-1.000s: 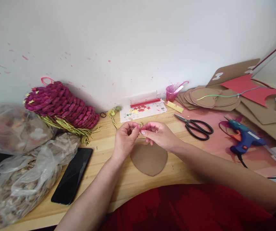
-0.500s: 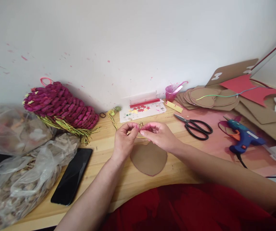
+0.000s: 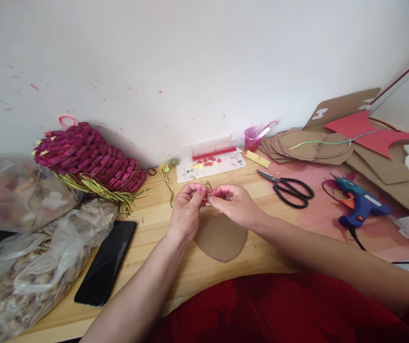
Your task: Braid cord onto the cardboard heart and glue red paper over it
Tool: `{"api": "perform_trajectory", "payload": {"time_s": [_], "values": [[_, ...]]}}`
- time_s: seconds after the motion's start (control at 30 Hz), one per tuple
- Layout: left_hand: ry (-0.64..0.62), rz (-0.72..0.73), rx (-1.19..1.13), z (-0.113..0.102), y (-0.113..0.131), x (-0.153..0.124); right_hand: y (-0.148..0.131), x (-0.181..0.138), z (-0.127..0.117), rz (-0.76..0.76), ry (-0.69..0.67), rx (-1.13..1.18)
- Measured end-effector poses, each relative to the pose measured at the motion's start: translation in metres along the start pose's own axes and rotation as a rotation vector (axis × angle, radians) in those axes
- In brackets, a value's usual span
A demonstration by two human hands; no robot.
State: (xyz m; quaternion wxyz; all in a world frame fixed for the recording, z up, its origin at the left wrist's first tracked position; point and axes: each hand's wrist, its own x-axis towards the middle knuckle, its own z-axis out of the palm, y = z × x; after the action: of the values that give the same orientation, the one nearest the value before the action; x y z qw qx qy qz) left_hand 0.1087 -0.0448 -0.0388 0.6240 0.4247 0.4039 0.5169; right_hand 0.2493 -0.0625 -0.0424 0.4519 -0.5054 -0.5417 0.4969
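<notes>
My left hand [image 3: 185, 212] is pinched closed around a thin yellow-and-dark cord [image 3: 208, 184]. My right hand [image 3: 235, 206] pinches the same cord, its fingertips almost touching those of the left. A small dark loop of the cord sticks up between the two hands; its ends are mostly hidden by the fingers. Flat on the table below lies a brown cardboard piece [image 3: 221, 238] with a reddish edge, its top partly covered by my hands. Another yellow-green cord [image 3: 168, 181] trails on the wood just left of the hands.
Black scissors [image 3: 290, 188] and a blue glue gun [image 3: 363, 205] lie to the right, before stacked cardboard shapes [image 3: 300, 144]. Paper stars [image 3: 213, 162] lie on white card behind. On the left are a magenta string of pieces [image 3: 97, 157], plastic bags [image 3: 47, 267] and a phone [image 3: 106, 262].
My fingertips have drawn slightly closer together around the cord, and less of its yellow length shows between them. The view has shifted a little; the other things stay put.
</notes>
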Motion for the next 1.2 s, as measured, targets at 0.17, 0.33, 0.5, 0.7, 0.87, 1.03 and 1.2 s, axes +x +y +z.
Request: {"api": "perform_trajectory", "payload": {"time_s": [0.17, 0.33, 0.5, 0.7, 0.87, 1.03, 1.2], "values": [[0.004, 0.003, 0.028, -0.003, 0.004, 0.001, -0.001, 0.002, -0.004, -0.016, 0.045, -0.012], [-0.019, -0.059, 0.066, -0.008, 0.009, 0.003, -0.008, 0.009, -0.017, -0.13, 0.157, 0.038], [-0.074, -0.149, 0.093, -0.011, 0.013, 0.004, -0.011, 0.017, -0.031, -0.16, 0.05, 0.06], [-0.115, -0.162, 0.116, -0.009, 0.019, 0.003, -0.003, 0.019, -0.031, 0.003, -0.352, 0.257], [-0.134, -0.16, 0.144, -0.01, 0.019, 0.003, -0.003, 0.02, -0.033, 0.033, -0.356, 0.313], [-0.146, -0.145, 0.177, -0.009, 0.019, 0.002, -0.006, 0.02, -0.036, 0.064, -0.271, 0.306], [-0.183, -0.094, 0.223, -0.008, 0.021, 0.001, -0.006, 0.021, -0.036, 0.106, -0.263, 0.37]]}}
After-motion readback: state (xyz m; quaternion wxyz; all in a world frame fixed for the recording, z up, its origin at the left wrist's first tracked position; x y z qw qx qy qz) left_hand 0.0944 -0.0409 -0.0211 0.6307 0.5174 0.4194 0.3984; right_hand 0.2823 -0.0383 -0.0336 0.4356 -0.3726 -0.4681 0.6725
